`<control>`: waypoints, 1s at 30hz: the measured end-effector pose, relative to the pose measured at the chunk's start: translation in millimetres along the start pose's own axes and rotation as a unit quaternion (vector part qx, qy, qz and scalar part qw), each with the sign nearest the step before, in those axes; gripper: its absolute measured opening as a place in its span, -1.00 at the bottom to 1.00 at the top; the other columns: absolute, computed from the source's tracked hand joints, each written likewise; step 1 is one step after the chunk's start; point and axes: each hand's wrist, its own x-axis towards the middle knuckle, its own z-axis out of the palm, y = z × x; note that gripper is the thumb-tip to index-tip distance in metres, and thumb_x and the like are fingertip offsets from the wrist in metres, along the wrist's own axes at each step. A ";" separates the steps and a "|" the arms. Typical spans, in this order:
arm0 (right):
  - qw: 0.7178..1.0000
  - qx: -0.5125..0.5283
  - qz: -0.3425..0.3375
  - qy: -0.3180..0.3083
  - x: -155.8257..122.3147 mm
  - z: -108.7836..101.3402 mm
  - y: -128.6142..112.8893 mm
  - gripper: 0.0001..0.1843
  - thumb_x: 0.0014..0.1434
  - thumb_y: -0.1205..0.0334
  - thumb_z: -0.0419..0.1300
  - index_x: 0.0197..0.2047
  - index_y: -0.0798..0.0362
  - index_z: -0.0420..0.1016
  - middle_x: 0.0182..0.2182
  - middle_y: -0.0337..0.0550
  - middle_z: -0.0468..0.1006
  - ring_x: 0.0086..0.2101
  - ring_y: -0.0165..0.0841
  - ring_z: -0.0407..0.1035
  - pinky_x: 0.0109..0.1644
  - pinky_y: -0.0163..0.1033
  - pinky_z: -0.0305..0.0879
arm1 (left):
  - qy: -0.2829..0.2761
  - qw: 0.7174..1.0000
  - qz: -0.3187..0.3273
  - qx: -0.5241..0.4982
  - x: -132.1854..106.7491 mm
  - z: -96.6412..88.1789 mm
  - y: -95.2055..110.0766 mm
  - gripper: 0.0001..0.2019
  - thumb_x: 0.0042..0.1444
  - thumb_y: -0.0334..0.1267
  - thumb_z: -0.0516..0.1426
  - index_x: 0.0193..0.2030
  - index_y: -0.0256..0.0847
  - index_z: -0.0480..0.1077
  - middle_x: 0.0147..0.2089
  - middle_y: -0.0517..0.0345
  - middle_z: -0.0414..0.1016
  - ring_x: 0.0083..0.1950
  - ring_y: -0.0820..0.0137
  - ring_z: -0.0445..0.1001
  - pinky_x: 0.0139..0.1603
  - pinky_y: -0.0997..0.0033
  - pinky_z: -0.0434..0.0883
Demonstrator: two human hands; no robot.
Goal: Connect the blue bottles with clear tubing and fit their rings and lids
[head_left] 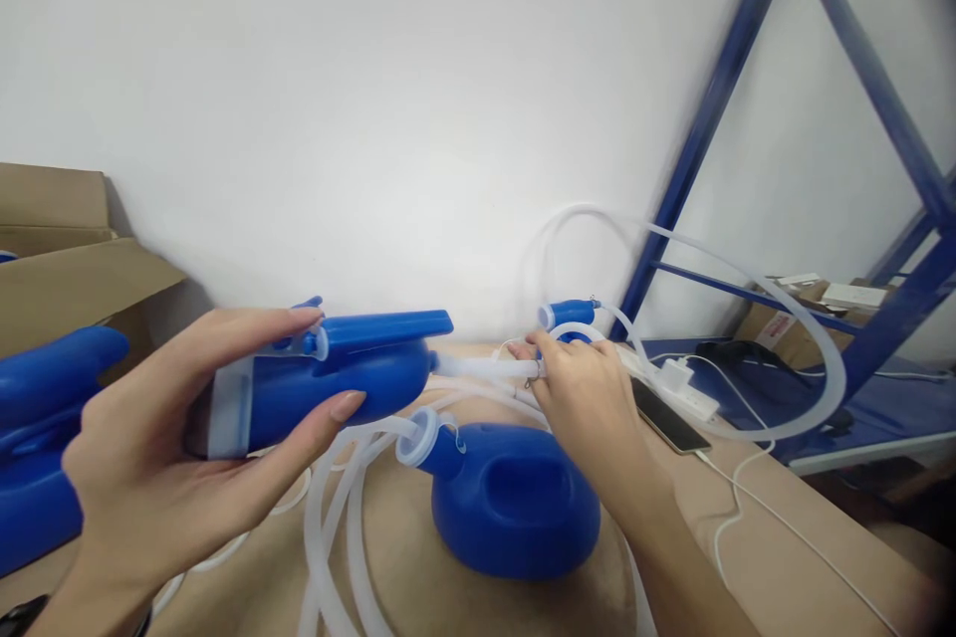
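Observation:
My left hand (pixel 149 448) is closed around a blue plastic urinal funnel (pixel 373 380) with a white collar (pixel 231 408), held sideways above the table. A clear white tube (pixel 478 367) runs from the funnel's narrow end to my right hand (pixel 587 403), whose fingers close on it beside a small metal clamp (pixel 534 375). Below and between the hands stands a blue urinal bottle (pixel 515 537) with a moulded handle and a white-rimmed mouth. One end of a tube sits in that mouth, and loops of tubing (pixel 329 537) hang to its left.
An open cardboard box (pixel 90 289) stands at the left, with a large blue plastic piece (pixel 37 448) before it. Another blue funnel (pixel 568 314) with looped tube lies behind my right hand. A phone (pixel 668 416), a power strip (pixel 694 403) and cables lie near a blue metal frame (pixel 709 119).

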 end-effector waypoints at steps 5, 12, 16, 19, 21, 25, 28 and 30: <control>0.999 0.012 -0.013 -0.049 -5.0 -6.6 -11.9 -0.81 0.37 0.38 0.13 -0.22 0.03 0.57 -0.56 -0.15 0.59 -0.44 -0.19 0.47 -0.20 -0.10 -0.06 | -0.008 0.999 0.036 -0.029 1.7 5.1 -3.7 -0.53 0.10 -0.20 0.40 0.17 0.11 0.51 -0.07 0.32 0.61 -0.11 0.35 0.60 -0.03 0.30 0.57; 0.996 0.067 -0.050 -0.018 -9.2 -0.9 -17.6 -0.70 0.04 0.62 0.15 -0.28 0.01 0.45 -0.48 -0.24 0.62 -0.36 -0.22 0.47 0.03 -0.06 0.01 | 0.009 0.999 0.001 -0.048 1.5 8.4 -5.2 -0.54 0.05 -0.24 0.42 0.11 0.11 0.54 -0.04 0.35 0.65 -0.10 0.33 0.64 0.04 0.29 0.60; 0.998 0.054 -0.022 -0.015 -7.2 5.4 -11.1 -0.72 0.05 0.59 0.15 -0.28 0.00 0.36 -0.49 -0.22 0.58 -0.36 -0.18 0.44 0.07 0.01 0.05 | 0.012 0.998 -0.048 -0.046 2.7 3.0 -9.6 -0.61 0.05 -0.16 0.41 0.05 0.06 0.56 -0.05 0.34 0.68 -0.07 0.32 0.65 0.04 0.32 0.60; 0.999 0.035 -0.002 0.005 -7.0 12.6 -6.6 -0.77 0.14 0.50 0.19 -0.21 0.01 0.32 -0.47 -0.16 0.55 -0.30 -0.09 0.44 0.04 0.04 0.11 | -0.001 0.997 -0.045 -0.056 2.5 1.6 -13.7 -0.61 0.05 -0.10 0.41 0.04 0.04 0.56 -0.05 0.33 0.68 -0.07 0.33 0.66 -0.04 0.38 0.61; 0.998 0.065 -0.011 0.004 -7.0 16.8 -4.4 -0.81 0.20 0.44 0.21 -0.20 0.00 0.30 -0.44 -0.17 0.54 -0.30 -0.10 0.44 -0.02 -0.01 0.15 | -0.006 0.998 -0.024 -0.051 1.8 2.4 -15.5 -0.60 0.06 -0.09 0.41 0.05 0.03 0.56 -0.03 0.33 0.68 -0.07 0.35 0.65 -0.01 0.41 0.60; 0.986 0.162 -0.034 -0.004 -4.5 15.4 2.8 -0.88 0.31 0.36 0.17 -0.21 -0.01 0.29 -0.32 -0.16 0.56 -0.26 -0.15 0.44 -0.06 -0.07 0.19 | -0.004 0.999 -0.008 -0.044 1.9 4.1 -17.9 -0.61 0.09 -0.08 0.41 0.06 0.01 0.56 -0.05 0.31 0.67 -0.08 0.37 0.64 0.02 0.41 0.59; 0.967 0.251 -0.045 -0.018 -0.5 3.3 9.3 -0.88 0.33 0.41 0.14 -0.22 -0.01 0.35 -0.27 -0.17 0.56 -0.21 -0.19 0.44 -0.07 -0.14 0.23 | 0.009 0.999 -0.011 -0.042 3.3 6.2 -21.0 -0.60 0.08 -0.08 0.41 0.06 -0.03 0.56 -0.06 0.27 0.66 -0.11 0.35 0.63 -0.04 0.37 0.59; 0.943 0.322 -0.066 -0.058 1.8 -6.5 11.3 -0.88 0.37 0.35 0.18 -0.24 -0.02 0.39 -0.30 -0.21 0.55 -0.24 -0.25 0.44 -0.13 -0.20 0.24 | 0.015 0.999 -0.011 -0.037 4.1 8.8 -24.1 -0.59 0.06 -0.13 0.42 0.05 -0.07 0.56 -0.08 0.25 0.66 -0.13 0.34 0.63 -0.06 0.35 0.59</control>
